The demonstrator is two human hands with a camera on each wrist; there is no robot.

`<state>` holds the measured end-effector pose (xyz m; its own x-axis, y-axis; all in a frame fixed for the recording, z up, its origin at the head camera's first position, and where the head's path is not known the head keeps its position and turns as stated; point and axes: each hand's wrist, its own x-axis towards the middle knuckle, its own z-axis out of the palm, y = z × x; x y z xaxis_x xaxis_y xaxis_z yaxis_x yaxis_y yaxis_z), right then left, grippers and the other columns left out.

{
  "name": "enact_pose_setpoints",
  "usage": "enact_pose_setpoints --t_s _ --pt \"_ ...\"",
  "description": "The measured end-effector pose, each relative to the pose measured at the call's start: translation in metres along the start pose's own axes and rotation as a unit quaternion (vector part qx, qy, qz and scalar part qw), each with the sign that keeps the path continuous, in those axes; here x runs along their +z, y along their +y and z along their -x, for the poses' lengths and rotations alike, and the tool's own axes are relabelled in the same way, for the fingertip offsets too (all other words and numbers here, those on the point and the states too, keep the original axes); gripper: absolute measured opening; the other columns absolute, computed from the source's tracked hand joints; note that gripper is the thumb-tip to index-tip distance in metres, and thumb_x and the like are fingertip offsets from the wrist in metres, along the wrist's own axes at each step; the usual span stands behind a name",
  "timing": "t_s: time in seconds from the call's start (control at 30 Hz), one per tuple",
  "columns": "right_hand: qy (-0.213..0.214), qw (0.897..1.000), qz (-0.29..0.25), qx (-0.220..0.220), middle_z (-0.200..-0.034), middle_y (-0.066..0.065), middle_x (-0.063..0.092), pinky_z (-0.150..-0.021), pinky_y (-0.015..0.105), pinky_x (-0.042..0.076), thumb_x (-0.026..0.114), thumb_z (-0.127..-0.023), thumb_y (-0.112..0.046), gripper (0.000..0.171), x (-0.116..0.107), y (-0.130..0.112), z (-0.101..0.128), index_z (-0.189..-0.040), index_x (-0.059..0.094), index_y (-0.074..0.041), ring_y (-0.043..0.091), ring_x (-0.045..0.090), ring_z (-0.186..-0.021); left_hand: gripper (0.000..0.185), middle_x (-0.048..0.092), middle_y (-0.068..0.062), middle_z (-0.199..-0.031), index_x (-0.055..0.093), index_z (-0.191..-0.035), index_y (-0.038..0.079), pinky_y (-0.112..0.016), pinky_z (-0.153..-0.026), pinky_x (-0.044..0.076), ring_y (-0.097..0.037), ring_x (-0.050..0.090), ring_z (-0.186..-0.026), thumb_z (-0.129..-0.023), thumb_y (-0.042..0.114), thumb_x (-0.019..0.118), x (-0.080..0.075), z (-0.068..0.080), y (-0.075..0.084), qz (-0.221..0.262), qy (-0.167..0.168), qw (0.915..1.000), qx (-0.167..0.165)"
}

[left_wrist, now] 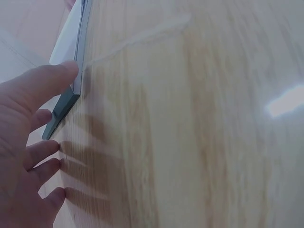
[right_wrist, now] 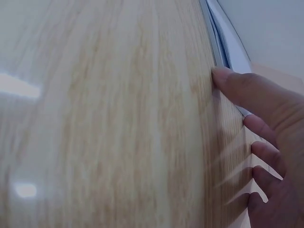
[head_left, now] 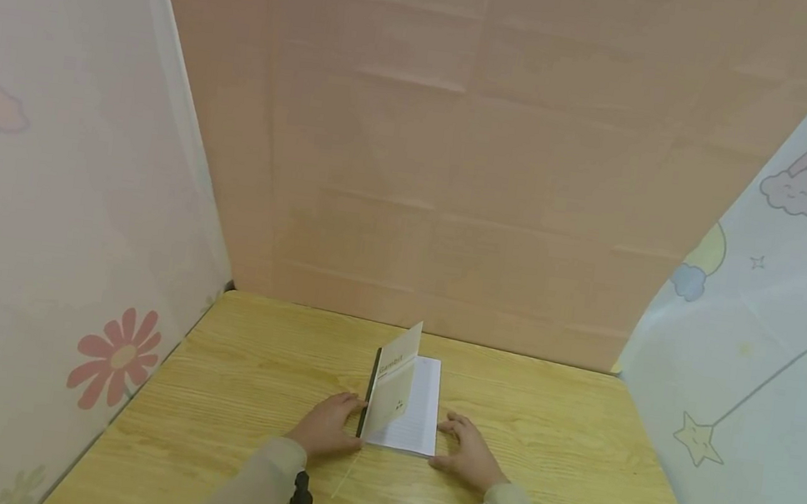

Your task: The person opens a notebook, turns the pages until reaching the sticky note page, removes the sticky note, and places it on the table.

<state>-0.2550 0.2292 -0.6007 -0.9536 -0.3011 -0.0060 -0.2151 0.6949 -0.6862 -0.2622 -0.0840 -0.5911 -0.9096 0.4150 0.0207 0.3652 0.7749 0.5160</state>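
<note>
A notebook (head_left: 418, 405) lies on the table between both hands. Its printed pale cover (head_left: 393, 381) stands partly raised on the left, and lined pages show beneath on the right. A dark strip runs down the spine. My left hand (head_left: 329, 426) is at the spine side, its thumb (left_wrist: 66, 71) touching the near corner and its other fingers spread along the left edge. On the other side, my right hand (head_left: 469, 453) has its thumb (right_wrist: 228, 78) at the near right corner and its index fingertip beside the right edge. Both hands have loosely bent fingers.
A thin pale ribbon (head_left: 345, 478) trails from the notebook's near edge over the wooden table (head_left: 541, 420). Behind the table hangs a pinkish-brown sheet (head_left: 459, 166). Patterned sheets enclose the left (head_left: 62, 202) and right (head_left: 779, 332) sides.
</note>
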Motion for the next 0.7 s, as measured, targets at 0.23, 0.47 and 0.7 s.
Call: enact_pose_setpoints --t_s 0.23,0.47,0.7 --pt "0.000 1.000 0.006 0.002 -0.147 0.023 0.039 -0.106 0.063 0.032 0.087 -0.068 -0.029 0.063 -0.0005 -0.0023 0.0002 -0.121 0.061 -0.005 0.048 0.036 -0.134 0.066 0.050 -0.016 -0.142 0.058 -0.132 0.011 -0.054 -0.106 0.038 -0.038 0.044 -0.132 -0.078 0.042 0.077 0.0016 -0.0015 0.0007 -0.018 0.006 0.9998 0.007" --pt "0.001 1.000 0.001 0.002 -0.147 0.023 0.040 -0.106 0.063 0.032 0.088 -0.067 -0.030 0.064 -0.0021 -0.0038 0.0018 -0.120 0.062 -0.005 0.048 0.036 -0.133 0.065 0.051 -0.015 -0.140 0.059 -0.131 0.012 -0.052 -0.105 0.040 -0.036 0.046 -0.131 -0.078 0.043 0.077 0.0042 -0.0020 0.0016 -0.033 0.014 0.9993 0.007" --pt "-0.004 1.000 -0.001 -0.001 -0.147 0.022 0.039 -0.106 0.062 0.033 0.087 -0.068 -0.031 0.064 -0.0026 0.0002 0.0017 -0.120 0.062 -0.007 0.048 0.037 -0.133 0.065 0.052 -0.013 -0.140 0.059 -0.131 0.013 -0.052 -0.105 0.040 -0.035 0.045 -0.131 -0.077 0.044 0.078 0.0053 -0.0039 0.0015 -0.031 0.012 0.9995 -0.001"
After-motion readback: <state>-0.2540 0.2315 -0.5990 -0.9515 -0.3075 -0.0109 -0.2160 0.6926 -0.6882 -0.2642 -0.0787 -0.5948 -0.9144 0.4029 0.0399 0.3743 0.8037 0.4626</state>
